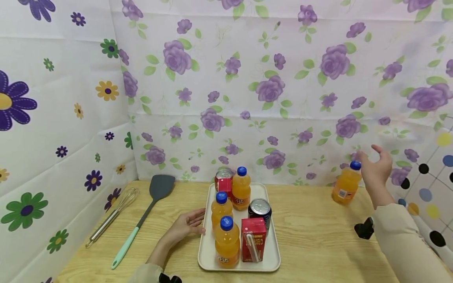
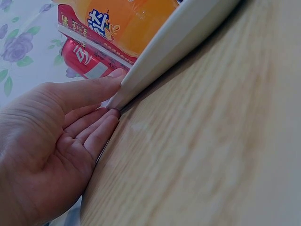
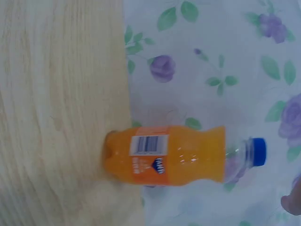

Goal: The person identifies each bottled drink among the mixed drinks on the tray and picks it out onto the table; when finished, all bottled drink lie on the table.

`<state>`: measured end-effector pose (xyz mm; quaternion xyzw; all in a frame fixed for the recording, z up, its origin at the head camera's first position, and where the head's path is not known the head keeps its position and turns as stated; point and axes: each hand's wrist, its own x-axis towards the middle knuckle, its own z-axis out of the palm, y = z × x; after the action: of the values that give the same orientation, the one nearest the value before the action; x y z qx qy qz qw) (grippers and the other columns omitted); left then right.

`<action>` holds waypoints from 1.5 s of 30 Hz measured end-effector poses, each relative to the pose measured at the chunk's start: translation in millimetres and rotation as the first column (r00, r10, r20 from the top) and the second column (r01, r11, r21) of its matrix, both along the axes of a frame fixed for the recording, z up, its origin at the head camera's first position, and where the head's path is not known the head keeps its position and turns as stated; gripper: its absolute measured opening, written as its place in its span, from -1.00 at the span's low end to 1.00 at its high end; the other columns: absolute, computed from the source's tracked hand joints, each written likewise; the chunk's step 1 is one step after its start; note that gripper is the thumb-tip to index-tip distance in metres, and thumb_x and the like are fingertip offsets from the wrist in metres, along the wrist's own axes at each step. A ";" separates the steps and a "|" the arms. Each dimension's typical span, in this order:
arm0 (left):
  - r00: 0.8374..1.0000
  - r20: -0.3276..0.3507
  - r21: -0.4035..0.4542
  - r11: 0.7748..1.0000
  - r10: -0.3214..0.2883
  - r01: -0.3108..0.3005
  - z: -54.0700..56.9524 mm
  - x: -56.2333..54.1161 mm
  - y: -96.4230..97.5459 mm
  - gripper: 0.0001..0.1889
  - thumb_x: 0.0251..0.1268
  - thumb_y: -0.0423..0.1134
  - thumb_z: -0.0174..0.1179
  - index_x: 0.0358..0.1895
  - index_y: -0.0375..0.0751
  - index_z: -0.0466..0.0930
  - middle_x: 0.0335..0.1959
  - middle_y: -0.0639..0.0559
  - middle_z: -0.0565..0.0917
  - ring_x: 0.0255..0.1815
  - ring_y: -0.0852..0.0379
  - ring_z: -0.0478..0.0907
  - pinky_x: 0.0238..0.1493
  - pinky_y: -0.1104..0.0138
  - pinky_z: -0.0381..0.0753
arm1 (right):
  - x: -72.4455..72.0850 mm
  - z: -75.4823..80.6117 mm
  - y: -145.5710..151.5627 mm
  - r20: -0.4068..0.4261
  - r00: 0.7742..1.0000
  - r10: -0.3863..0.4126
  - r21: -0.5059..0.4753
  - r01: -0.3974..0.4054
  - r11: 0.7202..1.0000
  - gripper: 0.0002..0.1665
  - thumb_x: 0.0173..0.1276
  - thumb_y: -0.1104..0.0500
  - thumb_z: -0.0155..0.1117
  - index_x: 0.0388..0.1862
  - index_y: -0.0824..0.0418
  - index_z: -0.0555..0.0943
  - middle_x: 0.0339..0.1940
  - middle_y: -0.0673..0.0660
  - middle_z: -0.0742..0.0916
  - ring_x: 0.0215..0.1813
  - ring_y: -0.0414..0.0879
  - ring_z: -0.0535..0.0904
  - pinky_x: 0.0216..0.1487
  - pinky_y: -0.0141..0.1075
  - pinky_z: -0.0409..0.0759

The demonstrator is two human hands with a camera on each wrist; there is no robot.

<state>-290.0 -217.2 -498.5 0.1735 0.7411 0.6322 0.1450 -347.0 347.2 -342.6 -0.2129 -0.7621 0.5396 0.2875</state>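
My left hand (image 1: 185, 225) holds the left edge of a white tray (image 1: 274, 261). In the left wrist view, the thumb (image 2: 94, 89) lies against the rim and the other fingertips reach its lower edge. The tray bears orange soda bottles (image 1: 227, 241), a red can (image 1: 223, 174), a black can (image 1: 260, 208) and red drink cartons, the front one (image 1: 253, 239) with a straw on its side. Far to the right, my right hand (image 1: 378, 173) hovers beside the blue cap of another orange soda bottle (image 1: 346, 186), fingers apart and gently bent. That bottle stands upright near the wall.
Left of the tray lie a spatula (image 1: 141, 216) with a mint handle and a metal whisk (image 1: 113, 216). Flowered cloth (image 1: 226, 98) hangs behind the wooden table (image 1: 308, 236). A dotted white cloth (image 1: 437, 173) is at the far right.
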 end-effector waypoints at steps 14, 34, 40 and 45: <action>1.000 0.006 0.004 1.000 0.010 -0.010 -3.5 0.2 -0.3 -0.17 0.14 -0.38 0.37 0.46 -0.45 0.15 0.49 -0.38 0.21 0.50 -0.30 0.18 0.47 0.25 0.39 | 1.3 8.8 -83.0 -0.022 0.967 0.254 0.040 -0.253 0.967 -0.29 0.43 -0.09 0.18 0.47 0.10 0.30 0.58 0.07 0.27 0.49 -0.11 0.27 0.57 -0.19 0.26; 1.000 0.008 0.002 1.000 0.010 -0.010 -1.4 -0.9 2.7 -0.17 0.13 -0.38 0.38 0.46 -0.45 0.15 0.49 -0.38 0.20 0.50 -0.31 0.18 0.44 0.31 0.43 | -2.5 -22.4 -222.1 -0.061 0.821 0.567 0.047 -0.565 0.823 -0.38 0.36 0.15 0.29 0.34 0.32 0.39 0.40 0.28 0.47 0.49 0.17 0.27 0.63 0.05 0.12; 1.000 0.015 0.000 1.000 0.005 -0.005 0.0 -0.1 1.5 -0.17 0.15 -0.38 0.36 0.46 -0.47 0.13 0.48 -0.40 0.20 0.51 -0.31 0.17 0.47 0.25 0.39 | 1.2 -33.1 -252.7 -0.052 0.788 0.614 0.047 -0.612 0.789 -0.33 0.31 0.11 0.35 0.33 0.32 0.40 0.37 0.29 0.51 0.47 0.18 0.30 0.59 0.06 0.20; 1.000 0.009 -0.006 1.000 0.004 -0.003 0.8 0.1 1.9 -0.16 0.15 -0.37 0.36 0.46 -0.48 0.12 0.48 -0.42 0.19 0.50 -0.32 0.17 0.46 0.27 0.40 | 5.9 -37.9 -273.6 -0.037 0.769 0.638 0.041 -0.637 0.770 -0.32 0.28 0.07 0.39 0.33 0.24 0.43 0.35 0.25 0.54 0.47 0.19 0.32 0.54 0.11 0.29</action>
<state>-290.0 -215.3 -497.6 0.1690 0.7426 0.6310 0.1476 -341.1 73.5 -380.5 0.0749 -0.7889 0.6001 0.1088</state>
